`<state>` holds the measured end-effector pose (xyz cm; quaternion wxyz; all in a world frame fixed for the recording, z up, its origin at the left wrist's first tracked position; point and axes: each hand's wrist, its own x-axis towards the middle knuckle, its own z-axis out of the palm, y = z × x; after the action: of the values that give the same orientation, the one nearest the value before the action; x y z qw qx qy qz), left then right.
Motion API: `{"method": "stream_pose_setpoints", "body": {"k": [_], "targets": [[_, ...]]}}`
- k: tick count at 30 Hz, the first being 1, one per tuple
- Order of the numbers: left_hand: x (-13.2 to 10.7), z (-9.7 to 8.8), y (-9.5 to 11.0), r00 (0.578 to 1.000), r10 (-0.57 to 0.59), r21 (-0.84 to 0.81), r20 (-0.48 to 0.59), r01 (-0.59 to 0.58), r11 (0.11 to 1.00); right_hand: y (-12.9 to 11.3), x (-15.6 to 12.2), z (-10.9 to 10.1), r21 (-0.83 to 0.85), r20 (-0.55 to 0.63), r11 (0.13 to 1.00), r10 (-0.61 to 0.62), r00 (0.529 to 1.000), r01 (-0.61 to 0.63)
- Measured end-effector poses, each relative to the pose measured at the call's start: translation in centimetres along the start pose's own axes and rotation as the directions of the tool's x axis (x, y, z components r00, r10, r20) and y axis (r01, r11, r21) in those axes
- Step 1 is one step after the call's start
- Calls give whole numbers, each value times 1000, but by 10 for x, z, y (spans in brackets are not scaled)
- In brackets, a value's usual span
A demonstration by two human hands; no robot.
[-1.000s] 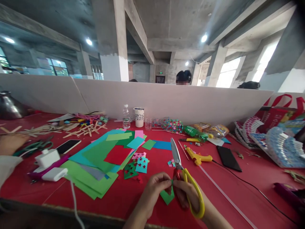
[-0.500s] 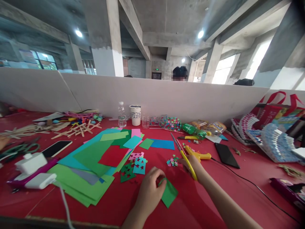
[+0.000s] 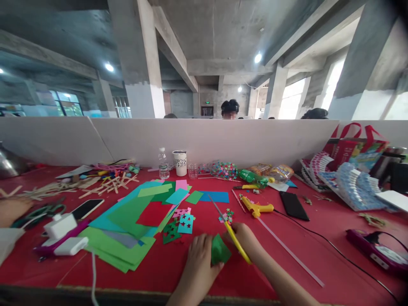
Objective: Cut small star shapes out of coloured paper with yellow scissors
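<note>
My left hand (image 3: pixel 199 265) is closed on a small piece of green craft paper (image 3: pixel 220 250), which stands out to the right of its fingers. My right hand (image 3: pixel 246 241) grips scissors (image 3: pixel 237 244) by their yellow handle. Their blades point away from me toward the upper left, apart from the paper. Whether the blades are parted I cannot tell. Just beyond the right hand lie small cut-out stars (image 3: pixel 228 213). Left of the stars are a turquoise piece with star-shaped holes (image 3: pixel 186 223) and a dark green one (image 3: pixel 171 233) like it.
Coloured sheets (image 3: pixel 124 216) are spread on the left. A yellow glue gun (image 3: pixel 256 207), a pale strip (image 3: pixel 291 253) and a black phone (image 3: pixel 293 205) lie right. Bottles, a white cup (image 3: pixel 180 163) and a white partition (image 3: pixel 216 140) line the back. Another person's hand (image 3: pixel 14 210) shows far left.
The green paper has tilted up, and my left hand now lies flatter beside it. The scissors have shifted left and nearer to the left hand. The camera view has swung slightly.
</note>
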<state>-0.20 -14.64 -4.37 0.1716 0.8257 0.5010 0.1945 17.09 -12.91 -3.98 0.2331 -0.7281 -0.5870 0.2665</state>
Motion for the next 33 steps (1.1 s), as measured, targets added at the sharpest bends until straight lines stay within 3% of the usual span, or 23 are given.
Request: {"method": "stream_pose_setpoints", "body": {"k": [3,6,8,10,12,16,18,24,27,33], "targets": [[1,6,2,1000,7,-117,-19,-10,993,0,-1,4,-56,-19,998,-36,999,35],[6,7,2,999,-35,-348,32,44,936,0,-2,2,-62,-35,997,-56,998,54],[15,3,0,996,-32,-548,87,75,833,-1,-2,0,-38,-44,997,-62,997,60],[29,-5,-1,992,63,-745,112,43,665,-1,0,-2,7,-47,998,-64,997,64],[46,-14,-2,979,139,-844,151,54,534,-1,2,-6,66,-49,996,-51,998,54],[72,-20,-3,978,148,-906,146,72,418,4,9,-14,200,-65,980,-7,998,20],[78,-16,-4,989,83,-928,121,83,364,7,13,-15,259,-85,966,0,996,23],[80,1,-11,992,-5,-967,126,124,223,14,18,5,389,-251,912,-28,968,128],[80,2,-12,990,-38,-972,135,139,192,16,17,14,430,-355,874,-67,933,226],[78,-1,-10,984,-28,-967,174,176,186,24,16,15,485,-429,800,-135,893,354]]}}
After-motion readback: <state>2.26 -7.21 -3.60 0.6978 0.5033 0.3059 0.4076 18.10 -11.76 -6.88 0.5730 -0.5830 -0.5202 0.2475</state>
